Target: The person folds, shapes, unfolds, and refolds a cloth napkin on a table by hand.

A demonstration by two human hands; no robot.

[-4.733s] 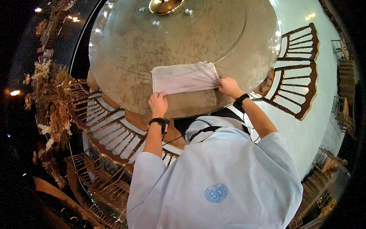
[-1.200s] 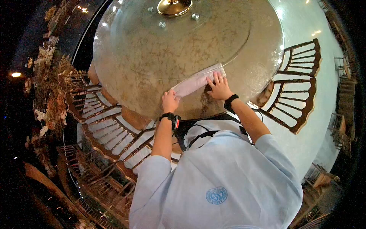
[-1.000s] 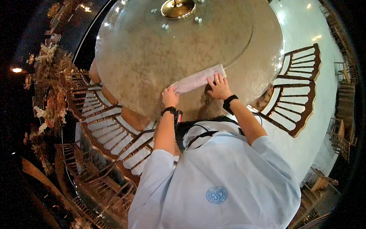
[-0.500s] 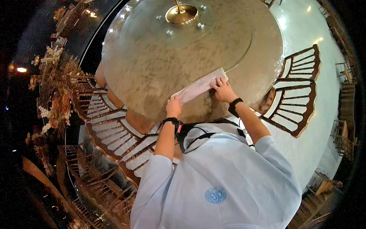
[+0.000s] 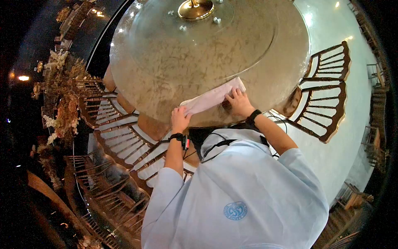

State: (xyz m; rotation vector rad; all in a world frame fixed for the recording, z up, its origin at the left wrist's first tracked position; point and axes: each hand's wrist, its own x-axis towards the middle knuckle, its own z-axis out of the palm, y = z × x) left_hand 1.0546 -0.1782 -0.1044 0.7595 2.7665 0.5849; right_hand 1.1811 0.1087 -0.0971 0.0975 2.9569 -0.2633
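Note:
A pale, folded cloth lies as a long flat strip along the near part of a round, brownish table, slanting up to the right. At its left end my left hand is closed, thumb and fingers pinching the edge. My right hand has its fingers bent over the right end, gripping the cloth with the thumb beneath or at the near edge. Just beyond the cloth runs the curved rim of a clear glass turntable.
A gold stand base and several small clear knobs stand at the far side of the turntable. Wooden spindle-back chairs ring the table on both sides. Dried flowers are at the left.
The cloth and both hands have shifted slightly left. My left hand has moved left and a little nearer to me, and my right hand slightly down. Both keep hold.

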